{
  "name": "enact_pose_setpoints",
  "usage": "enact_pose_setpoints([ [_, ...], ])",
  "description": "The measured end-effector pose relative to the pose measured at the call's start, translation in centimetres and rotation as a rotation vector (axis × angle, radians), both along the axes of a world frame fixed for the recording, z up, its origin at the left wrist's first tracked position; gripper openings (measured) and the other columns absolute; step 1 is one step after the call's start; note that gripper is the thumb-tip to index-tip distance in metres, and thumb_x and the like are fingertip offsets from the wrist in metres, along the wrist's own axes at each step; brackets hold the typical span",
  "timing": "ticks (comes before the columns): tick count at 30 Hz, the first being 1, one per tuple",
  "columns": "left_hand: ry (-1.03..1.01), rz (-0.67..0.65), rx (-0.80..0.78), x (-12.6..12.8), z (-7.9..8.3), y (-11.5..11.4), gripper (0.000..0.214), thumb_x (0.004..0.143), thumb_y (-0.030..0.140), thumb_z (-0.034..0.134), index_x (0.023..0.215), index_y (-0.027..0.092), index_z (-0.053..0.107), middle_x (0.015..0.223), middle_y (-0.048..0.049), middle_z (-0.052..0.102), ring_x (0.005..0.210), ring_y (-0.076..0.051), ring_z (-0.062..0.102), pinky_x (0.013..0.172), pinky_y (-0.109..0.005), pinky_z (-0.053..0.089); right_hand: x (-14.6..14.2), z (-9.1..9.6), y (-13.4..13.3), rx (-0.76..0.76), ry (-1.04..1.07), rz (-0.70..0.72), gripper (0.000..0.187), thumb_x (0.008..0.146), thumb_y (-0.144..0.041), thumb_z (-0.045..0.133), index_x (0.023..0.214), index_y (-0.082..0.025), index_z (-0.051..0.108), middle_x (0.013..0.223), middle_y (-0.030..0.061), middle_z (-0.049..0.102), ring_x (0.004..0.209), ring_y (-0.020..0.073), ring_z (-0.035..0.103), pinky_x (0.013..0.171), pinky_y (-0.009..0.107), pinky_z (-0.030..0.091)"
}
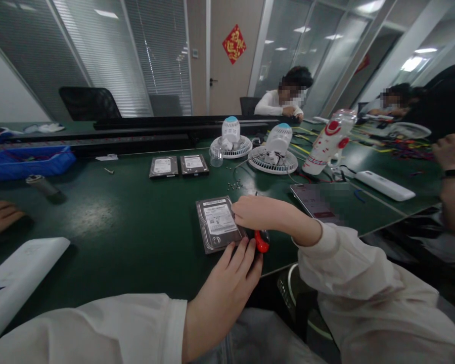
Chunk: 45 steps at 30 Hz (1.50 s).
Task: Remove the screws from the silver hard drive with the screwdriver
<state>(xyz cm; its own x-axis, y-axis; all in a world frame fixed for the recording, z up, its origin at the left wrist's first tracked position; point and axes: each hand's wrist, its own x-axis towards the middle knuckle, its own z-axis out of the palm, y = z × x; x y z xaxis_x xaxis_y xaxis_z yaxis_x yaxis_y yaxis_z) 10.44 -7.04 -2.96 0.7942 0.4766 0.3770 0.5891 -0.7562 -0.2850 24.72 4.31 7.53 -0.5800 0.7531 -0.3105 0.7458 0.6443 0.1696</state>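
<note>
Reaching up from the bottom of the view, the left hand [227, 278] lies back upward at the near right corner of a hard drive [218, 222], which rests label up on the table [136, 217]. Its fingers are extended and slightly apart, the tips at the drive's edge; the thumb is out of sight, so I cannot tell whether they grip it.

The right hand [263, 212] comes in from the right, forearm slanting across, wrist bent, knuckles up. Its fingers curl in at the drive's right edge, tips near the label; the hand's own back covers most of them, so what they pinch, if anything, cannot be made out.

Below the right wrist shows a red-and-black handle [262, 241], just beside the left fingertips; the rest of that tool is hidden. Small screws [235, 185] lie beyond the drive, too tiny to count surely. Both sleeves [136, 323] are cut off by the frame.
</note>
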Motion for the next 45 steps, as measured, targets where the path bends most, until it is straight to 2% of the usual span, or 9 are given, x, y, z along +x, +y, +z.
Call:
enact_pose_setpoints([
  [6, -0.002, 0.001, 0.012, 0.1, -0.2, 0.2, 0.054, 0.095, 0.030, 0.048, 0.145, 0.010, 0.046, 0.153, -0.0195, 0.045, 0.143, -0.033, 0.040, 0.116, -0.048, 0.029, 0.1, 0.1, 0.1, -0.002, 0.024, 0.015, 0.032, 0.090, -0.017, 0.043, 0.103, -0.007, 0.071, 0.099, 0.0209, 0.075, 0.089, 0.0299, 0.073, 0.067, 0.032, 0.044],
  [15, 0.011, -0.002, 0.005, 0.1, -0.2, 0.2, 0.055, 0.096, 0.029, 0.048, 0.147, 0.010, 0.045, 0.154, -0.0198, 0.043, 0.144, -0.034, 0.038, 0.117, -0.049, 0.028, 0.6, 0.8, 0.3, -0.024, 0.078, 0.078, 0.025, 0.088, -0.019, 0.047, 0.100, -0.013, 0.069, 0.092, 0.0127, 0.075, 0.078, 0.0202, 0.069, 0.059, 0.026, 0.034],
  [19, 0.005, -0.002, -0.004, 0.1, -0.1, 0.1, 0.054, 0.095, 0.029, 0.049, 0.146, 0.010, 0.046, 0.153, -0.0199, 0.044, 0.143, -0.034, 0.040, 0.116, -0.049, 0.029, 0.5, 0.4, 0.0, 0.011, 0.087, 0.066, 0.028, 0.090, -0.019, 0.045, 0.104, -0.011, 0.067, 0.094, 0.0160, 0.073, 0.078, 0.0230, 0.070, 0.058, 0.028, 0.032],
  [22, 0.010, -0.002, -0.009, 0.1, 0.0, 0.1, 0.055, 0.095, 0.030, 0.050, 0.146, 0.009, 0.046, 0.154, -0.0206, 0.043, 0.143, -0.035, 0.040, 0.116, -0.050, 0.028, 0.4, 0.1, -0.2, 0.044, 0.091, 0.051, 0.030, 0.089, -0.016, 0.043, 0.108, -0.009, 0.066, 0.095, 0.0186, 0.073, 0.082, 0.0253, 0.070, 0.059, 0.028, 0.032],
  [27, 0.025, 0.002, -0.016, 0.0, -0.1, 0.1, 0.057, 0.095, 0.031, 0.050, 0.148, 0.010, 0.044, 0.154, -0.0198, 0.042, 0.144, -0.034, 0.038, 0.118, -0.050, 0.026, 0.9, 0.7, -0.5, -0.020, 0.098, 0.039, 0.027, 0.091, -0.018, 0.043, 0.103, -0.012, 0.066, 0.091, 0.0143, 0.073, 0.078, 0.0224, 0.068, 0.064, 0.029, 0.036],
  [31, 0.007, -0.001, -0.012, 0.0, -0.2, 0.1, 0.059, 0.094, 0.031, 0.051, 0.148, 0.009, 0.043, 0.155, -0.0188, 0.042, 0.145, -0.035, 0.036, 0.119, -0.050, 0.025, 1.7, 0.8, -0.8, -0.057, 0.220, 0.062, 0.023, 0.094, -0.021, 0.043, 0.094, -0.013, 0.064, 0.090, 0.0114, 0.071, 0.080, 0.0187, 0.064, 0.071, 0.028, 0.039],
  [35, -0.006, -0.004, -0.009, 0.1, -0.2, 0.2, 0.055, 0.096, 0.030, 0.048, 0.147, 0.010, 0.045, 0.153, -0.0181, 0.045, 0.144, -0.034, 0.038, 0.117, -0.049, 0.027, 2.2, 0.2, -1.1, -0.068, 0.334, 0.050, 0.018, 0.093, -0.025, 0.048, 0.085, -0.015, 0.061, 0.086, 0.0069, 0.068, 0.076, 0.0150, 0.060, 0.068, 0.025, 0.036],
  [39, -0.001, -0.009, -0.012, 0.0, -0.1, 0.1, 0.056, 0.096, 0.029, 0.048, 0.148, 0.009, 0.044, 0.153, -0.0189, 0.045, 0.144, -0.034, 0.039, 0.117, -0.050, 0.027, 2.4, -0.3, -1.0, -0.090, 0.394, 0.022, 0.015, 0.094, -0.028, 0.051, 0.090, -0.015, 0.058, 0.084, 0.0058, 0.066, 0.073, 0.0140, 0.057, 0.067, 0.024, 0.035],
  [45, -0.003, -0.016, -0.021, 0.0, -0.1, 0.1, 0.056, 0.096, 0.029, 0.048, 0.148, 0.009, 0.043, 0.154, -0.0197, 0.044, 0.144, -0.035, 0.038, 0.117, -0.050, 0.027, 2.3, -0.8, -0.5, -0.121, 0.414, 0.039, 0.016, 0.096, -0.023, 0.043, 0.091, -0.015, 0.056, 0.087, 0.0073, 0.065, 0.076, 0.0137, 0.057, 0.070, 0.024, 0.037],
])
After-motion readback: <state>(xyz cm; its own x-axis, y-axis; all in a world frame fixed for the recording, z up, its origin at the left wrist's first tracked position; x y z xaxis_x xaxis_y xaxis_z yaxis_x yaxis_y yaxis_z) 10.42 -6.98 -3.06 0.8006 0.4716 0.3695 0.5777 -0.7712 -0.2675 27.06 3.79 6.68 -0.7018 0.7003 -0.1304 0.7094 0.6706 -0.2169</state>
